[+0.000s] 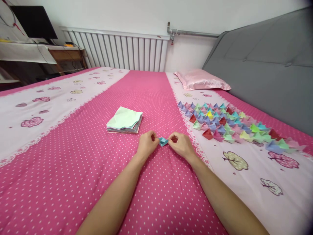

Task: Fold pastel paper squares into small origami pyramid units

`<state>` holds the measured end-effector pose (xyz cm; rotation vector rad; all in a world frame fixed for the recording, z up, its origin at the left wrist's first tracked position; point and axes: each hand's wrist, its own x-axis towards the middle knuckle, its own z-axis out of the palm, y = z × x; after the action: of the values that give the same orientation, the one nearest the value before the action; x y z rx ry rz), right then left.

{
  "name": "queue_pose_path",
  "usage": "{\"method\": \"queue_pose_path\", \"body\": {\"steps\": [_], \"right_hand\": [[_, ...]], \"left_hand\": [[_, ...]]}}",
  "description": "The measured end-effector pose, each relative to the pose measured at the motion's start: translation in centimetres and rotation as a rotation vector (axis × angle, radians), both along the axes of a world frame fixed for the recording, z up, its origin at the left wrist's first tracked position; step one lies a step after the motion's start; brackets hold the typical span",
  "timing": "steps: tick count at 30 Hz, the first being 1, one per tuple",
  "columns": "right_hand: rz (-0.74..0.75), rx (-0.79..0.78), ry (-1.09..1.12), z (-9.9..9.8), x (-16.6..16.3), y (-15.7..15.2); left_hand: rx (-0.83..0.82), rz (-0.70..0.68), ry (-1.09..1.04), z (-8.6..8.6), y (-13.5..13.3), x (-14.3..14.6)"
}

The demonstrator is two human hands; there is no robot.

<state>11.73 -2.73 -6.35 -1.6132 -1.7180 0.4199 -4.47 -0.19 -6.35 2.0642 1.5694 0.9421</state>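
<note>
A small teal folded paper boat [163, 141] is held between my two hands, just above the pink dotted bedspread [156, 189]. My left hand [147, 143] pinches its left end between thumb and fingers. At the opposite end, my right hand [181, 144] grips the tip in a similar pinch. The boat's middle shows between the fingertips, while both of its ends are partly covered. Just beyond my left hand lies a stack of square paper sheets [124, 119], pale green on top with other colours beneath.
Rows of coloured paper boats [227, 124] stand on the bed to the right. Behind them are a pink pillow [201, 80] and a grey headboard [266, 62]. A white radiator [117, 49] lines the far wall, with a monitor [34, 22] on a desk at the left.
</note>
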Motion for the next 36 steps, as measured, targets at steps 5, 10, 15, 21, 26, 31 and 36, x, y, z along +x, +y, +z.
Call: {"method": "queue_pose_path", "body": {"steps": [5,10,15,21,26,31,36], "right_hand": [[-0.004,0.009,0.022,-0.2,0.3,0.2],[0.02,0.006,0.023,0.1,0.1,-0.1],[0.063,-0.008,-0.022,0.4,-0.2,-0.4],[0.102,0.077,-0.188,0.5,-0.3,-0.4],[0.071,0.072,-0.198,0.4,-0.4,-0.5],[0.107,0.038,-0.266,0.4,-0.5,-0.6],[0.156,0.01,-0.349,0.5,-0.6,-0.8]], "left_hand": [[0.013,0.002,0.051,-0.1,0.1,-0.3],[0.057,-0.068,0.074,-0.2,0.1,-0.2],[0.074,-0.1,0.137,0.1,-0.4,0.0],[0.072,-0.098,0.134,0.3,-0.7,0.2],[0.024,-0.056,0.09,-0.3,-0.2,0.2],[0.04,-0.064,0.112,-0.1,-0.2,0.1],[0.07,-0.158,0.272,0.7,-0.7,0.1]]}}
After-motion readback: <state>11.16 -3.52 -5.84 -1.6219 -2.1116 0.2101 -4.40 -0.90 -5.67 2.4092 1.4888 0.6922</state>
